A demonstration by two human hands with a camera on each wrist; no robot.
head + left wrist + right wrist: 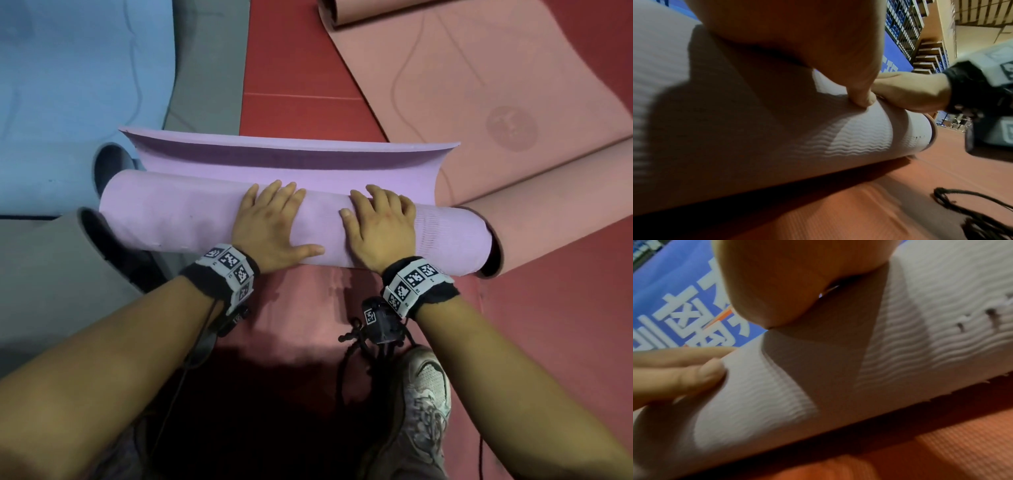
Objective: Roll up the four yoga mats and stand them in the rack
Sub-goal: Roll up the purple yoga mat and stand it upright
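the purple mat (pixel 171 219) lies nearly all rolled on the red floor (pixel 301 113), between the blue mat (pixel 68 68) and pink mat (pixel 479 85). left hand (pixel 270 228) and right hand (pixel 380 233) press flat-fingered on the roll, gripping nothing.

Red padded floor (pixel 301 113) fills the scene, crossed by a pale seam toward 12 o'clock. In the wrist views, a blue wall banner (pixel 684 301) with white characters stands beyond, a dark metal railing (pixel 902 24) rises at 1 o'clock, and tan tiered steps (pixel 929 55) lie beside it.
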